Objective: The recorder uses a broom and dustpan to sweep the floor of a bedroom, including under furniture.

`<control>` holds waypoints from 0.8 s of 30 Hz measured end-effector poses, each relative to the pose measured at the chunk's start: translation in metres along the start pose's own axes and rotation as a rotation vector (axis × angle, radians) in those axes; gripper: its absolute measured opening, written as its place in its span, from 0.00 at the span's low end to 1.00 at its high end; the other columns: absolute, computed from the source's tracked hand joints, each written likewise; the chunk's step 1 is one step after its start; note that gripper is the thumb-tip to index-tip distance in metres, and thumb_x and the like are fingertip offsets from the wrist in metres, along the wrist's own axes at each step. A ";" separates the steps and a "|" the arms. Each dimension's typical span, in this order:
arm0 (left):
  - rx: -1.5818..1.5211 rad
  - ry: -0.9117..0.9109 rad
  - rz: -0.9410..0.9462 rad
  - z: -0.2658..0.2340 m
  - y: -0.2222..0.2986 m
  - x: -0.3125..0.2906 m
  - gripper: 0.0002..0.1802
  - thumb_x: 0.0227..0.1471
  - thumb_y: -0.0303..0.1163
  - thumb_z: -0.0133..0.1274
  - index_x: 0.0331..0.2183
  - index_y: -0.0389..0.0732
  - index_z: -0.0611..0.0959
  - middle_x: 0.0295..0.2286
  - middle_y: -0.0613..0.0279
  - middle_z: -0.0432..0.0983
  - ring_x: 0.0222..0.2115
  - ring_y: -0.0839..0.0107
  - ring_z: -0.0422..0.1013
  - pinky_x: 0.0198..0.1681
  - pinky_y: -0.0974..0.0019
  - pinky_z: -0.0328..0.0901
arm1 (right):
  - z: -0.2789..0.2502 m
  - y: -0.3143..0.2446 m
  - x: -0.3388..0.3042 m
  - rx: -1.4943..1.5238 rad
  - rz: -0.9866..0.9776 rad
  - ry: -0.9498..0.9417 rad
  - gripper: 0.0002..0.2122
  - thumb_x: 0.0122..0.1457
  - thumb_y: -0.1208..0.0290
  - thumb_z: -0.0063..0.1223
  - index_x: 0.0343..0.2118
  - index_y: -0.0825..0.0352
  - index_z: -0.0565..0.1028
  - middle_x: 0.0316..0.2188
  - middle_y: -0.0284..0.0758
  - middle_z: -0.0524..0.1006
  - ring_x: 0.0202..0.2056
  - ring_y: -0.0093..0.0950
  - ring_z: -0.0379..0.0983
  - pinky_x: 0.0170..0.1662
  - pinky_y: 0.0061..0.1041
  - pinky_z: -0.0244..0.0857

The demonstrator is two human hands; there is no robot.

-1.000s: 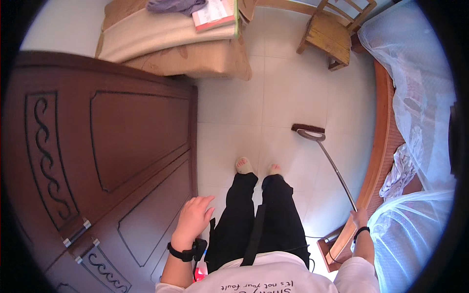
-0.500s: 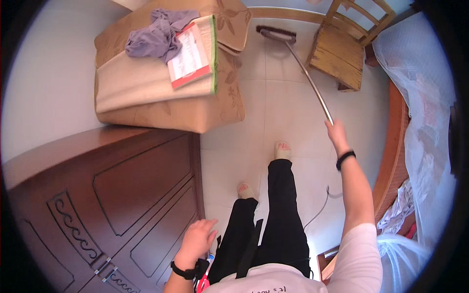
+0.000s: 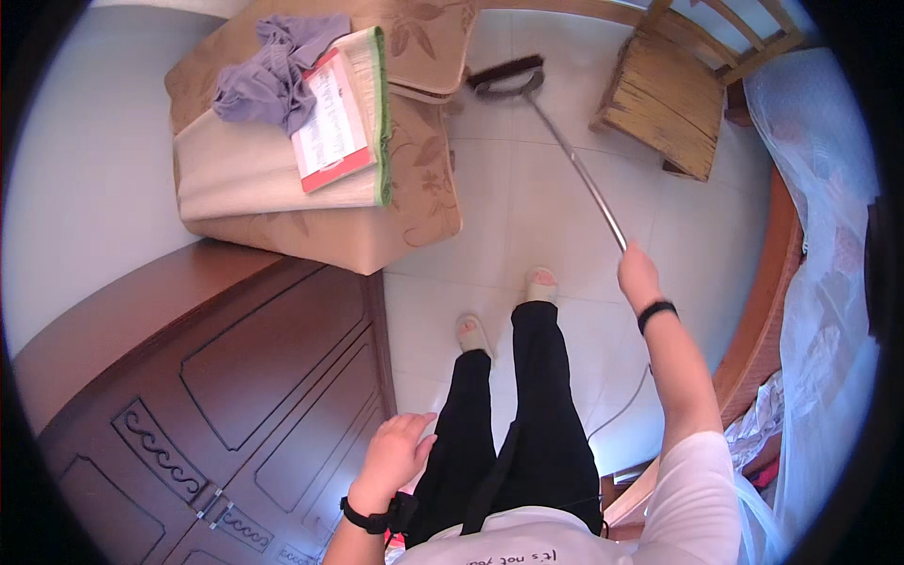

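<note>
My right hand is wrapped round the near end of a broom's thin metal handle, with the arm stretched forward. The broom's dark bristled head is at the far end of the tiled floor, beside the corner of the brown patterned cushions. Whether the bristles touch the floor, I cannot tell. My left hand hangs at my left thigh, near the dark wooden cabinet. Its fingers are loosely bent, the thumb stands apart, and nothing is in it.
On the cushions lie a folded mat with green edging, a red-and-white booklet and a crumpled grey cloth. A wooden chair stands far right. White netting hangs over a wooden bed edge. A cable trails by my right leg.
The broom head has swung left and a little nearer, closer to the cushions. My right hand has shifted slightly left and nearer with the handle. My left foot has stepped forward.
</note>
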State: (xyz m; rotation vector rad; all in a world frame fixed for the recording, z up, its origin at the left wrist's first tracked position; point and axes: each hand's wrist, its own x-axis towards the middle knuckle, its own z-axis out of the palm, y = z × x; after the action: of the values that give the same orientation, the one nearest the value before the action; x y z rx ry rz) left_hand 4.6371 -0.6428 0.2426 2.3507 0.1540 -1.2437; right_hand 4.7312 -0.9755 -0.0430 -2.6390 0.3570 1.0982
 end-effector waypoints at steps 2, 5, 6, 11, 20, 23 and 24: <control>0.010 0.006 0.005 -0.005 0.006 0.007 0.15 0.38 0.28 0.50 0.34 0.38 0.73 0.28 0.54 0.70 0.32 0.57 0.65 0.36 0.61 0.61 | 0.000 0.045 -0.041 -0.099 0.008 -0.032 0.08 0.52 0.74 0.31 0.32 0.69 0.64 0.22 0.48 0.72 0.27 0.45 0.69 0.29 0.40 0.63; 0.065 0.025 0.056 -0.012 0.012 0.017 0.15 0.38 0.28 0.50 0.34 0.38 0.73 0.28 0.54 0.69 0.32 0.57 0.65 0.36 0.62 0.61 | 0.002 0.118 -0.103 -0.201 0.054 -0.052 0.06 0.52 0.76 0.31 0.30 0.69 0.63 0.20 0.47 0.71 0.25 0.43 0.69 0.28 0.38 0.64; 0.073 0.019 0.069 -0.013 0.013 0.020 0.15 0.38 0.28 0.50 0.34 0.38 0.73 0.28 0.54 0.69 0.32 0.57 0.65 0.36 0.62 0.61 | 0.000 0.137 -0.127 -0.225 0.095 -0.053 0.06 0.52 0.77 0.31 0.30 0.69 0.63 0.20 0.46 0.71 0.25 0.43 0.70 0.27 0.38 0.64; 0.169 -0.072 0.135 -0.016 0.031 0.032 0.15 0.39 0.29 0.50 0.35 0.39 0.73 0.29 0.56 0.70 0.33 0.60 0.65 0.37 0.62 0.61 | 0.007 0.221 -0.259 -0.355 0.418 -0.181 0.08 0.51 0.77 0.33 0.33 0.68 0.65 0.22 0.45 0.72 0.25 0.40 0.71 0.28 0.35 0.66; 0.316 -0.141 0.334 -0.020 0.043 0.047 0.15 0.38 0.28 0.50 0.34 0.39 0.74 0.28 0.55 0.69 0.31 0.59 0.66 0.36 0.62 0.61 | 0.005 0.202 -0.349 0.112 0.695 -0.061 0.11 0.42 0.65 0.50 0.21 0.71 0.70 0.22 0.46 0.71 0.29 0.44 0.67 0.34 0.37 0.61; 0.366 -0.164 0.364 -0.021 0.041 0.046 0.15 0.38 0.28 0.50 0.34 0.38 0.74 0.27 0.56 0.70 0.31 0.60 0.66 0.35 0.62 0.61 | 0.040 0.199 -0.350 0.175 0.648 -0.010 0.12 0.44 0.64 0.50 0.24 0.70 0.69 0.21 0.46 0.71 0.28 0.44 0.67 0.32 0.39 0.60; 0.375 -0.173 0.385 -0.023 0.038 0.047 0.15 0.38 0.28 0.50 0.34 0.38 0.74 0.27 0.56 0.70 0.31 0.60 0.66 0.35 0.62 0.61 | 0.048 0.194 -0.337 0.228 0.605 0.041 0.12 0.44 0.64 0.50 0.25 0.69 0.69 0.21 0.46 0.71 0.28 0.44 0.67 0.31 0.39 0.60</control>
State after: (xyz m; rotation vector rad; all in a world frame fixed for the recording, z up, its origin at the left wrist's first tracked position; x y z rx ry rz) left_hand 4.6929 -0.6713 0.2293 2.3988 -0.6087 -1.3553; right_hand 4.4070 -1.0996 0.1390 -2.4027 1.2684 1.0724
